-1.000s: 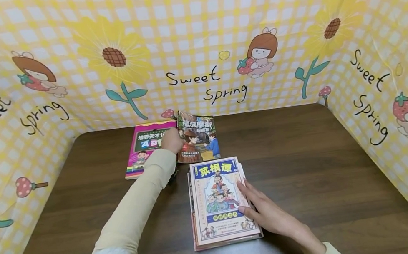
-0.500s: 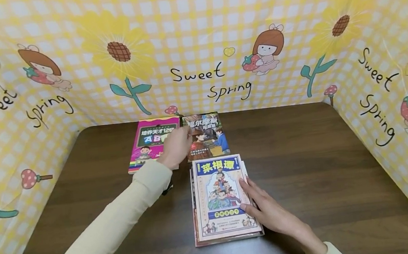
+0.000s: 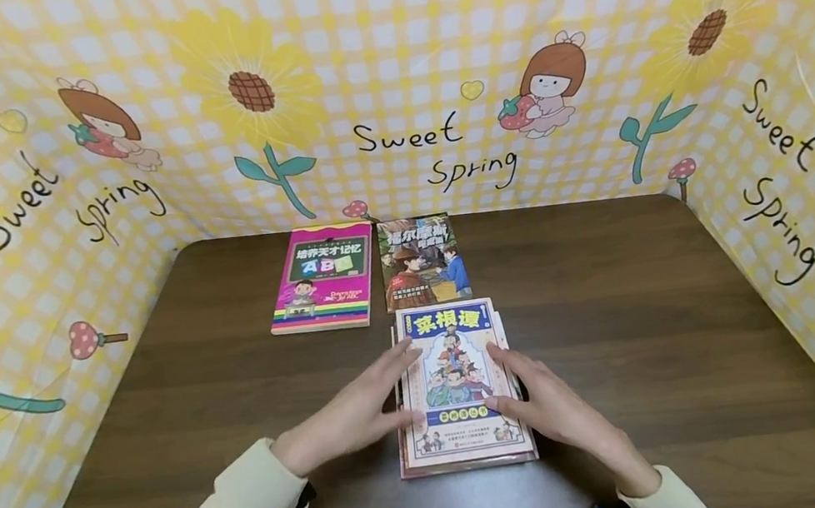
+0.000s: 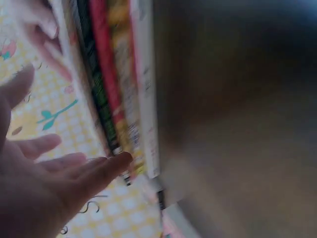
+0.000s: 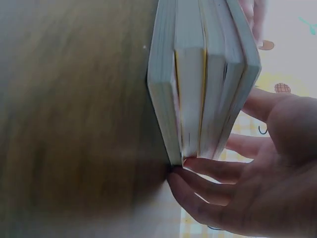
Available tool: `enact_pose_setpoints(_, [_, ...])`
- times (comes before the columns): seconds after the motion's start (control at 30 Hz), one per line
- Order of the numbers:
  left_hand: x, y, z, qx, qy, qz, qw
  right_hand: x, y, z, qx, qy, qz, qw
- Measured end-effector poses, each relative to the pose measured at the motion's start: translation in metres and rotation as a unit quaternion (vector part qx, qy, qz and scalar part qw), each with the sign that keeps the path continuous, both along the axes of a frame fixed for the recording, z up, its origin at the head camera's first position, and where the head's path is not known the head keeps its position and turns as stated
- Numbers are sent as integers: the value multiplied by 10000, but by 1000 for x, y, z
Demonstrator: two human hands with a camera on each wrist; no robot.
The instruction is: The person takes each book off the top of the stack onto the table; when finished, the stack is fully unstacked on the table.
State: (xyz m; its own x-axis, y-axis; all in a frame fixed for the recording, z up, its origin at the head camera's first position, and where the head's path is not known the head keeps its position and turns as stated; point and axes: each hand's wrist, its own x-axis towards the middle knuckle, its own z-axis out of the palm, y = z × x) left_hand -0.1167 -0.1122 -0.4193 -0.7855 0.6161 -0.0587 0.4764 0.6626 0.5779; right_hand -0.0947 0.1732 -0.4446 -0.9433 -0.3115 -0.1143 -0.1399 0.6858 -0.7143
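Observation:
A stack of several books (image 3: 455,374) lies on the dark wooden table, a white and blue cartoon-cover book on top. The left hand (image 3: 343,416) is at the stack's left side, its fingers spread, thumb and fingertips at the top cover's edge. In the left wrist view the coloured spines (image 4: 119,84) stand close to its fingers. On the right side, the right hand (image 3: 552,397) has its fingers extended along the page edges (image 5: 190,99), thumb over the cover; its fingertips touch the lower books in the right wrist view.
Behind the stack lie a pink ABC book (image 3: 360,297) and, beside it, a dark detective-story book (image 3: 420,269). A yellow checked cloth (image 3: 388,80) with flowers rises along the back and both sides of the table.
The left hand has let go of the dark detective-story book, which now lies flat beside the pink book, and has come back toward the stack. The right hand stays at the stack.

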Motion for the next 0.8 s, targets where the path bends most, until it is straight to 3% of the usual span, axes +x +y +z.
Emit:
enact_pose_setpoints(0.13, [19, -9, -11, 15, -458, -176, 9988, -1, -1, -1, -63, 17, -89, 9999])
enact_pose_setpoints(0.3, [31, -12, -19, 195, -633, -162, 9977, -3, 1, 1, -197, -35, -138, 9997])
enact_pose_setpoints(0.53, [32, -9, -23, 81, -387, -265, 9989, -5, 13, -2, -389, -24, -254, 9989])
enact_pose_setpoints(0.8, [32, -8, -23, -256, 207, -421, 9986, -7, 28, -2, -778, -4, -410, 9961])
